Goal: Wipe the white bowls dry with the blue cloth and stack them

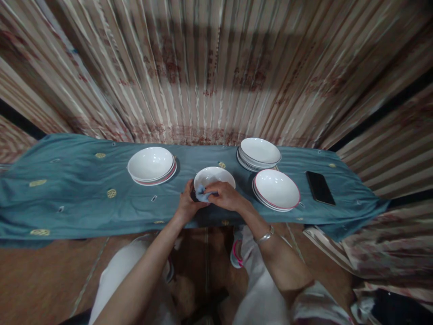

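Note:
A white bowl (218, 174) is in front of me near the table's front edge. My left hand (188, 201) grips its left rim, fingers closed around the edge. Bunched in my right hand (225, 195) is a light blue cloth (202, 194), pressed against the inside of the bowl at its near left. My right hand and the cloth hide the near part of the bowl.
A stack of white dishes (151, 163) stands on the left. Two more stacks are on the right: dark-rimmed plates (260, 151) behind, red-rimmed dishes (278, 188) nearer. A black phone (320, 187) lies farther right on the teal tablecloth (84, 189). A curtain (203, 67) hangs behind.

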Available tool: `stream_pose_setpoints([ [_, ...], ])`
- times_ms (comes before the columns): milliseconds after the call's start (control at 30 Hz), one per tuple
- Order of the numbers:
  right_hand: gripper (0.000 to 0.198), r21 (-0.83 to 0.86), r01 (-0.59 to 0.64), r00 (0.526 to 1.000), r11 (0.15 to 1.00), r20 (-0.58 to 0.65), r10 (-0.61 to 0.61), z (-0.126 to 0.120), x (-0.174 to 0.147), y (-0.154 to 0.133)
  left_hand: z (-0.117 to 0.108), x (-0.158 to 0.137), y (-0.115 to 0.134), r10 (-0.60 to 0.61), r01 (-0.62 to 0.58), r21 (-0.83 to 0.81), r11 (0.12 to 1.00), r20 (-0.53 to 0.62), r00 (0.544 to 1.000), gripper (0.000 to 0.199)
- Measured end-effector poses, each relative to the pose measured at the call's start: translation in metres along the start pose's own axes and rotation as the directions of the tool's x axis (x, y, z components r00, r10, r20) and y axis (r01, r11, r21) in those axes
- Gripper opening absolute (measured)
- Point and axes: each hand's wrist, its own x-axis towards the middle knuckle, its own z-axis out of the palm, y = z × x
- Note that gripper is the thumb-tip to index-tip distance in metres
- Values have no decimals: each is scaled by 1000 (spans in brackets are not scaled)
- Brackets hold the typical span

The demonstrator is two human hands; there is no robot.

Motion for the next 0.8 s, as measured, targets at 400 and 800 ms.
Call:
stream_pose_setpoints([
  [400, 26, -184, -162, 965, 969, -233, 118, -20, -38, 23, -4, 2, 10, -18, 23, -89, 996, 52, 998, 94],
  [800, 43, -205, -582, 789, 787, -377, 485, -26, -37, 21, -4, 3, 13, -36, 40, -112, 993, 37, 999, 94],
])
